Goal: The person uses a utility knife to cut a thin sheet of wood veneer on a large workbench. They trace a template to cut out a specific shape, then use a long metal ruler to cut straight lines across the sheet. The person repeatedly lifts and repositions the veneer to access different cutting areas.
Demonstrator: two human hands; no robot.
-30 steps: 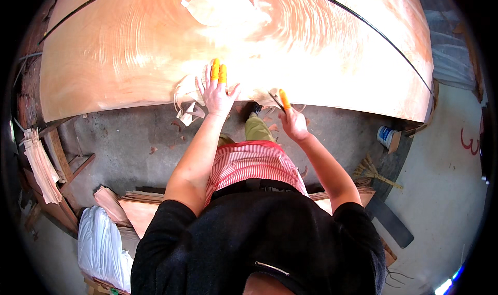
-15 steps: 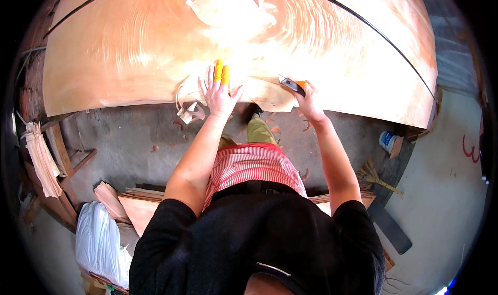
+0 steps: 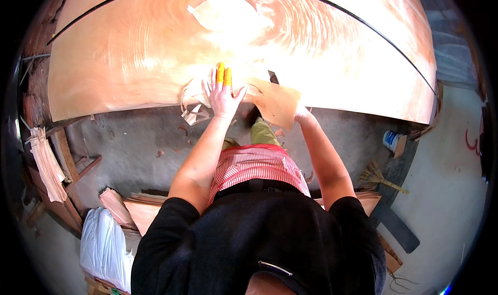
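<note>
My left hand (image 3: pixel 224 102) lies flat, fingers spread, near the close edge of a large, glossy wood veneer sheet (image 3: pixel 93 77). Two of its fingers wear yellow covers. At the right edge of a loose piece of veneer (image 3: pixel 280 104) is my right hand (image 3: pixel 302 113), closed on it; its fingers are mostly hidden behind the piece. The piece is raised and tilted at the sheet's edge. Just past it shows the dark end of a utility knife (image 3: pixel 273 77); whether my right hand still touches the knife is hidden. Thin veneer strips (image 3: pixel 193 114) curl beside my left hand.
A black cord (image 3: pixel 358 22) arcs over the sheet. An oval veneer patch (image 3: pixel 225 14) lies farther off. Veneer scraps dot the concrete floor. To the right are a white-and-blue tub (image 3: pixel 390 139) and a straw brush (image 3: pixel 381 176); a white plastic bag (image 3: pixel 104 248) stands lower left.
My right hand has moved left and slightly nearer me, and the loose veneer piece is now lifted in it. The knife is mostly hidden behind the piece. My left hand stays flat.
</note>
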